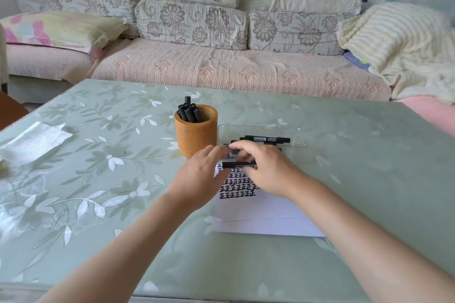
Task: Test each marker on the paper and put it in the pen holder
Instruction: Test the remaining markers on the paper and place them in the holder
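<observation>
An orange pen holder [195, 135] stands mid-table with several black markers [190, 112] upright in it. Right of it, a clear tray [299, 139] holds a few black markers [267, 140] lying flat. In front lies white paper [261, 214] with rows of black test marks [238, 186]. My right hand [267, 167] is shut on a black marker [237, 165] held level over the paper's top edge. My left hand [200, 176] touches that marker's left end, fingers partly spread; whether it grips is unclear.
The table [123, 179] has a green floral cover. A folded white tissue [34, 141] lies at the far left. A sofa [221, 66] with cushions runs behind the table, and a cream blanket [398, 44] is heaped at its right end.
</observation>
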